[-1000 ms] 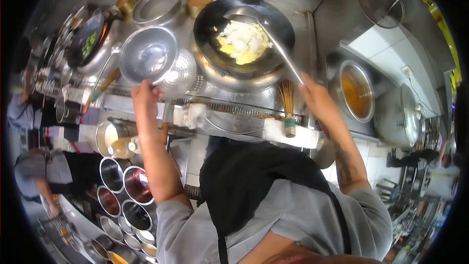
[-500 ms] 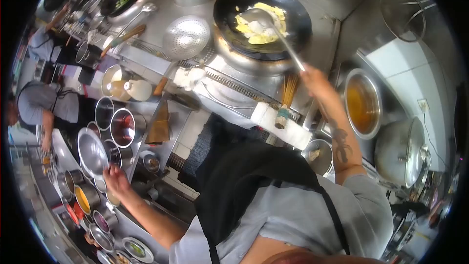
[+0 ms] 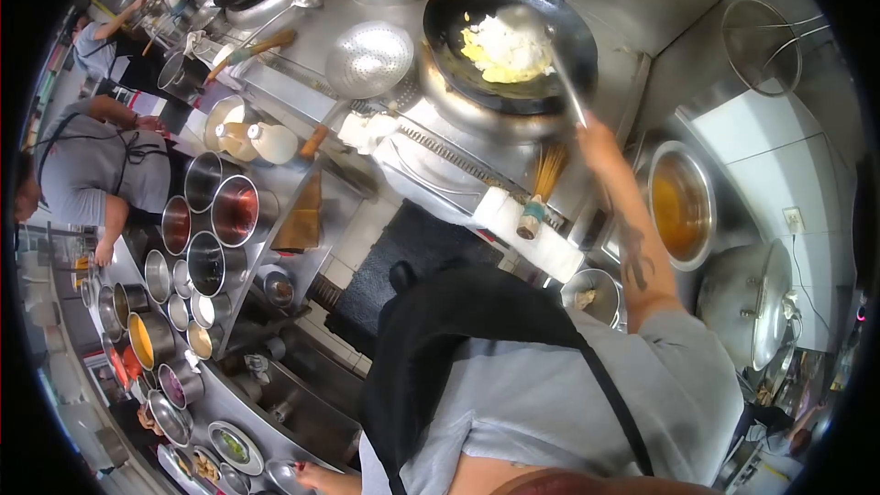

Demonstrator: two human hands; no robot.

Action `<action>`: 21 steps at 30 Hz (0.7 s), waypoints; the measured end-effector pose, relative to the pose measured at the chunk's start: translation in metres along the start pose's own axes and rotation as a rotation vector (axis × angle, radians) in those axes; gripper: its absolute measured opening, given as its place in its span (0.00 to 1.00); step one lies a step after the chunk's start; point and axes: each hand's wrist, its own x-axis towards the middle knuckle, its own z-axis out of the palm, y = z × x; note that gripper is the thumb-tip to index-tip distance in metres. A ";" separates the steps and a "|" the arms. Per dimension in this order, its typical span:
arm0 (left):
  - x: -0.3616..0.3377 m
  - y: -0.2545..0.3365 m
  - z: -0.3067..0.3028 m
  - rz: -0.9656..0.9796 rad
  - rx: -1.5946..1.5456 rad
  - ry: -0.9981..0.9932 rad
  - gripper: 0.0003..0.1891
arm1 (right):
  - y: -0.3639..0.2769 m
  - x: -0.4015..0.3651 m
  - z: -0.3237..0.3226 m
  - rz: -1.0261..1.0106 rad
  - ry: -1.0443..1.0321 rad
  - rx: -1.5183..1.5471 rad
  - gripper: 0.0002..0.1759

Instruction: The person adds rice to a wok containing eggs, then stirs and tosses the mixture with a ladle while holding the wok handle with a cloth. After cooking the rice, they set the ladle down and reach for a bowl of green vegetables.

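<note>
My right hand (image 3: 599,142) is wrapped round the handle of a long metal ladle (image 3: 566,90). The ladle's head is blurred in the black wok (image 3: 449,69), at the right side of a white, rice-like heap (image 3: 511,46) and yellow scrambled egg (image 3: 502,69). At the bottom edge, my left hand (image 3: 314,476) has its fingers closed at the rim of a metal bowl (image 3: 281,473); both are partly cut off by the view.
A perforated strainer (image 3: 369,60) sits left of the wok. A bamboo brush (image 3: 543,185) lies in front. A basin of amber liquid (image 3: 680,206) stands right. Several ingredient pots (image 3: 217,264) line the left counter, where a person in grey (image 3: 101,160) stands.
My left hand has drawn the metal bowl back and down from the left pots to the bottom edge. More white food now shows in the wok, and the ladle has moved to its right side.
</note>
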 end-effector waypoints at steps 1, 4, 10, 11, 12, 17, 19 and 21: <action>0.001 -0.003 -0.012 -0.028 0.006 0.026 0.18 | 0.000 0.014 -0.003 0.035 -0.062 -0.018 0.26; 0.000 -0.009 -0.033 -0.097 0.000 0.079 0.20 | -0.032 0.011 -0.020 0.050 -0.087 -0.029 0.24; 0.010 -0.005 -0.050 -0.157 -0.005 0.128 0.24 | -0.021 0.043 0.013 -0.190 -0.011 -0.297 0.18; 0.014 -0.001 -0.051 -0.158 -0.018 0.132 0.25 | -0.039 0.041 0.000 -0.013 -0.147 -0.241 0.17; 0.018 0.002 -0.051 -0.159 -0.044 0.135 0.26 | -0.057 0.032 -0.017 -0.013 -0.129 -0.213 0.17; 0.040 -0.004 0.009 0.031 0.108 -0.057 0.27 | 0.019 0.004 0.004 -0.392 0.200 -0.179 0.23; 0.004 -0.032 0.093 0.141 0.202 -0.274 0.26 | 0.032 0.004 0.016 -0.320 0.153 -0.424 0.23; -0.062 -0.045 0.199 0.002 0.268 -0.465 0.24 | -0.007 -0.003 0.001 -0.020 -0.082 -0.235 0.23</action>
